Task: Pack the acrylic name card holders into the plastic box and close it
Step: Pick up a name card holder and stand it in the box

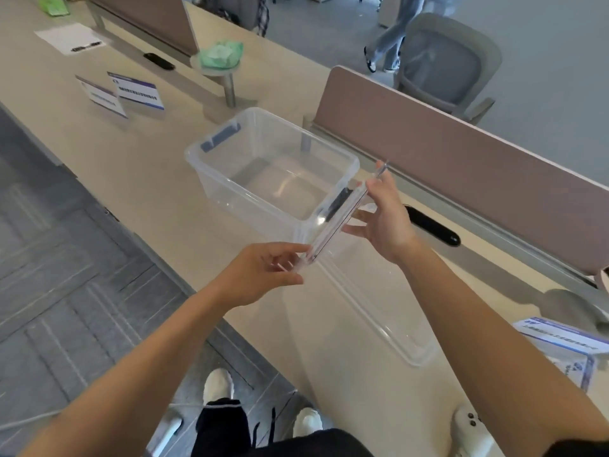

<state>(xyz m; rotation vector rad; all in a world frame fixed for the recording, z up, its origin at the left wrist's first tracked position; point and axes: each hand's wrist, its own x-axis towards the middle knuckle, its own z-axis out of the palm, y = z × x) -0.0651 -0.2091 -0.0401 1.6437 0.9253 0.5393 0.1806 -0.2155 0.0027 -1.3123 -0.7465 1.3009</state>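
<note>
Clear acrylic name card holder (342, 214) seen edge-on, held in the air between both hands, just above the near right corner of the box. Left hand (263, 275) pinches its near end with thumb and fingertips; right hand (384, 214) grips its far end, fingers spread along the edge. Transparent rectangular plastic box (230, 189) with blue latch handles sits open on the beige table (148, 179), nothing visible inside. Its clear flat lid (395, 328) lies on the table to the right of the box, below the hands, closer to the camera. Two more upright name card holders with white-and-blue printed cards (118, 94) stand on the table well to the left, beyond the box. Another printed holder (560, 341) sits at the right edge, partly hidden by the right forearm. Brown desk divider panel (461, 153) runs behind the box. Grey mesh office chair (445, 64) beyond it. Green crumpled bag (220, 54) on a small round stand at the far end.
</note>
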